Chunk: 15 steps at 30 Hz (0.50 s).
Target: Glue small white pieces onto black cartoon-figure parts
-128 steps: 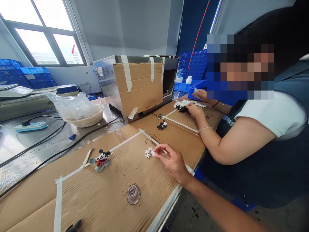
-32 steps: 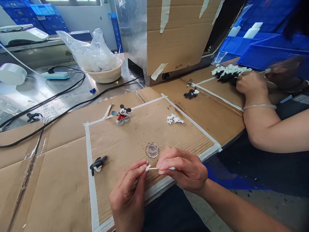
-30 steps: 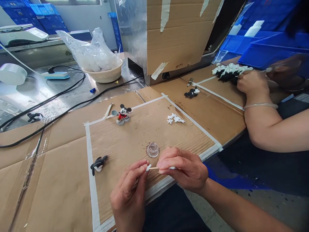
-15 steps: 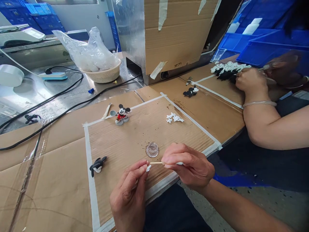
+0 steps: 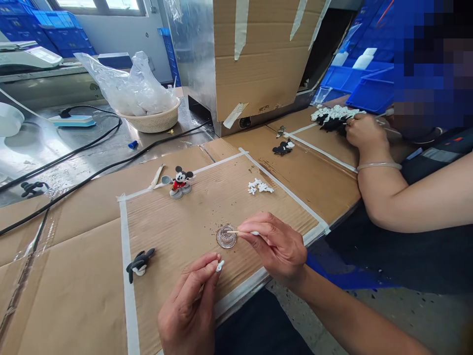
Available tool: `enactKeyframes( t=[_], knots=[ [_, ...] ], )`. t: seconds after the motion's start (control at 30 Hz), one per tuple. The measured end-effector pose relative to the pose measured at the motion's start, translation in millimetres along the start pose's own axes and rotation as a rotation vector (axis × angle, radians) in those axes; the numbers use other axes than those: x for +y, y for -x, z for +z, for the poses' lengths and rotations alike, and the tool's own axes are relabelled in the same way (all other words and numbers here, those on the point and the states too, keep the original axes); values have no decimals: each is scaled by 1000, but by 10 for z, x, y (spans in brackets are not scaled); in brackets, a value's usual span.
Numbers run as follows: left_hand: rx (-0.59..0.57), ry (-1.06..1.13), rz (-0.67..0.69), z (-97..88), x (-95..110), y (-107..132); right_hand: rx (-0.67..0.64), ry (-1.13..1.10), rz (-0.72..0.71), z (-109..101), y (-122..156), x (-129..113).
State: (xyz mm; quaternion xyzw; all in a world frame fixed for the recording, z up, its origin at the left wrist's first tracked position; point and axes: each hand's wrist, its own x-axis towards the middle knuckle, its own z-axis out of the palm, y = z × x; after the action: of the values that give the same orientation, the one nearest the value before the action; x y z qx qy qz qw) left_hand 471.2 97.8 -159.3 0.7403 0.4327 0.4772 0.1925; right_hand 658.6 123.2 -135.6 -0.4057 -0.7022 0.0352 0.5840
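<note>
I'm pinching white piece (image 5: 220,266), left grip (image 5: 192,296); right grip (image 5: 277,246) holding stick (image 5: 233,231) at cup (image 5: 226,242), light touch probably serving best.

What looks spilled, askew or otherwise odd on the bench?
Brown specks are scattered on the cardboard around the clear cup; they look like drips or crumbs, I can't tell which. A darker brown smear also marks the cardboard just beyond the right-hand tape line.

That stick (image 5: 232,231) looks like wood, the cup (image 5: 226,237) clear glossy plastic, the cardboard (image 5: 166,231) matt and faintly ribbed.
</note>
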Motion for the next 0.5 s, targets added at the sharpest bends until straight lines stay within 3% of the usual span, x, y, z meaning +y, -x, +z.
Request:
enactKeyframes(
  t=[0.27,0.5],
  knots=[
    [5,-14,31,-8,-27,1,-25,-14,-7,-12,-19,-14],
    [18,8,10,1,-22,9,22,-279,-29,-30,24,-39]
  ],
)
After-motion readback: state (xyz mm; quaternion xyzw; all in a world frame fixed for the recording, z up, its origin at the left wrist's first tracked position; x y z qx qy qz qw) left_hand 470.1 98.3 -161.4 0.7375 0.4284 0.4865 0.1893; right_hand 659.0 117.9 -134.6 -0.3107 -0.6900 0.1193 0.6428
